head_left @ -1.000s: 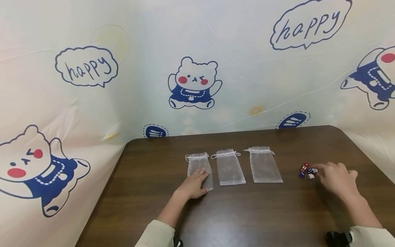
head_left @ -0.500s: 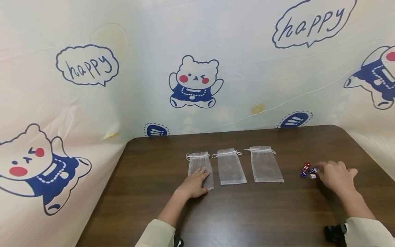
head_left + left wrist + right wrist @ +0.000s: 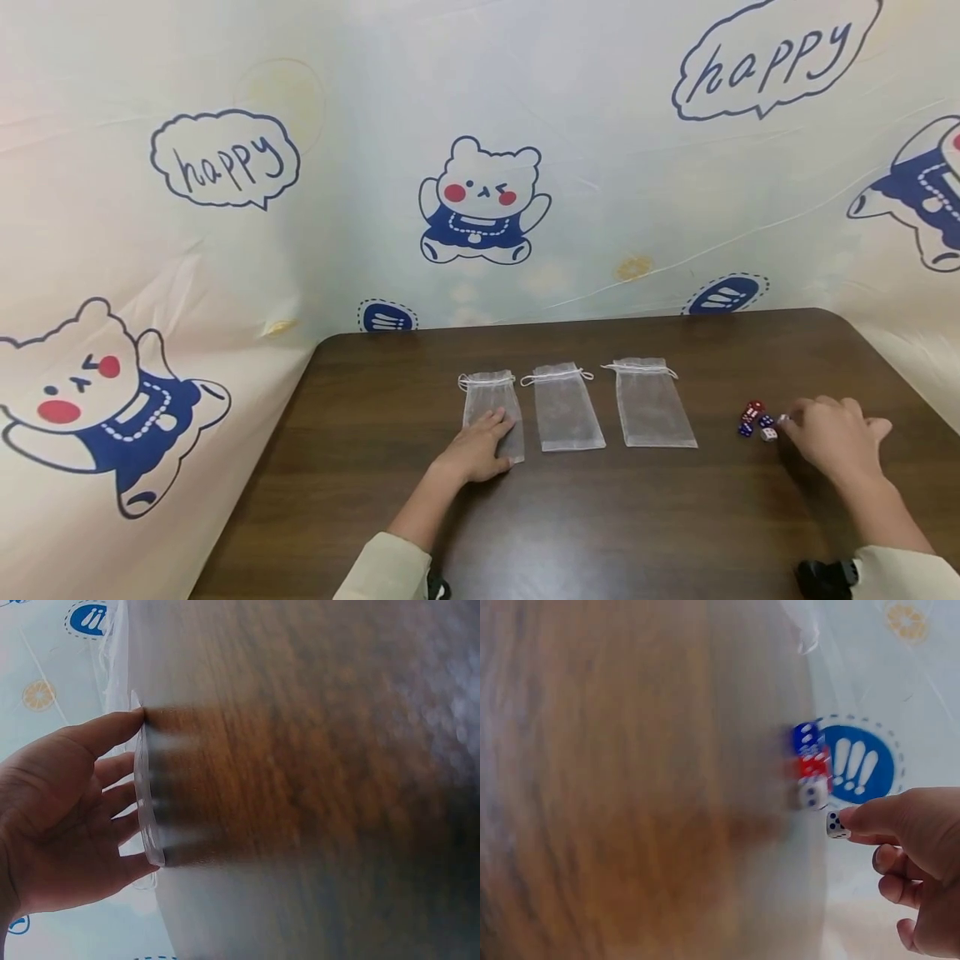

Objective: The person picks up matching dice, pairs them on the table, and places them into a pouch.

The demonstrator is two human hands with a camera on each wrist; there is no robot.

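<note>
My left hand (image 3: pixel 476 448) rests with extended fingers on the leftmost sheer drawstring bag (image 3: pixel 487 400), its fingertips along the mesh (image 3: pixel 145 802) in the left wrist view. On the right, my right hand (image 3: pixel 836 437) pinches a white die with black pips (image 3: pixel 837 825) between thumb and index finger. Just left of it sits a small cluster of dice: red ones (image 3: pixel 752 409), a blue one (image 3: pixel 745 429), another blue one (image 3: pixel 766 421) and a white one (image 3: pixel 768 434). In the right wrist view the blue die (image 3: pixel 807 738) and red die (image 3: pixel 814 763) look blurred.
Two more sheer drawstring bags lie flat in the row, a middle bag (image 3: pixel 567 412) and a right bag (image 3: pixel 655 408), cords toward the back. The dark wooden table (image 3: pixel 592 517) ends at a printed cloth backdrop (image 3: pixel 600 192).
My right hand has taken a white die from the cluster between thumb and finger and drawn it slightly right. My left hand stays on the leftmost bag. The head view shifts slightly.
</note>
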